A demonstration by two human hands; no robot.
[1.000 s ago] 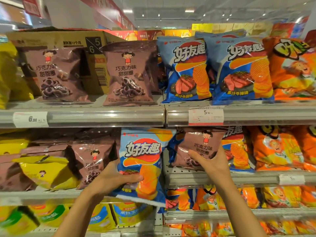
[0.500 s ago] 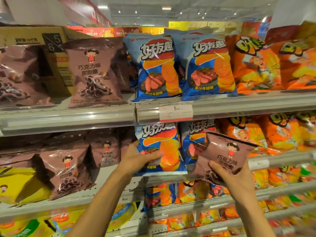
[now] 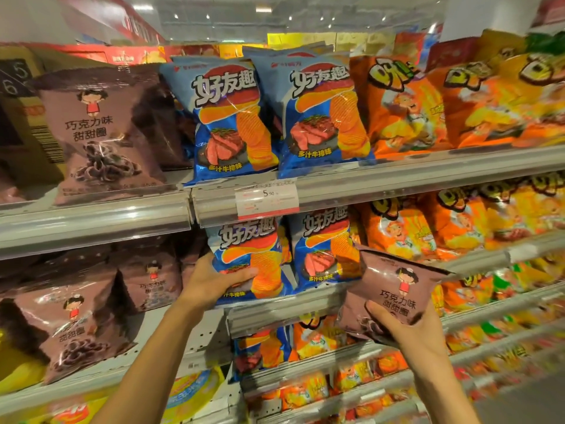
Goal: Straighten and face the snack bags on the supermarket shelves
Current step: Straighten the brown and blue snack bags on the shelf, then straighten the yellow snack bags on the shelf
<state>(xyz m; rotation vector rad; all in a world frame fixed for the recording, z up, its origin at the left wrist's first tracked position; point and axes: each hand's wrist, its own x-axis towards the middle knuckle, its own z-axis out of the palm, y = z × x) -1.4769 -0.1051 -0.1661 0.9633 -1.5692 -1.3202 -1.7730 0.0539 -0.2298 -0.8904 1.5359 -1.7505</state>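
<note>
My left hand grips the lower left side of a blue chip bag standing upright on the middle shelf, next to a second blue chip bag. My right hand holds a brown chocolate-ring bag by its bottom, out in front of the shelf edge and tilted to the right. More brown bags stand on the middle shelf to the left.
The top shelf carries a brown bag, two blue chip bags and orange bags. A price tag hangs on the top shelf rail. Orange bags fill the right side of the middle shelf. A cardboard box stands at top left.
My left hand carried the blue bag rightwards and set it under the price tag. My right hand pulled the brown bag off the shelf and down to the right. The view turned right.
</note>
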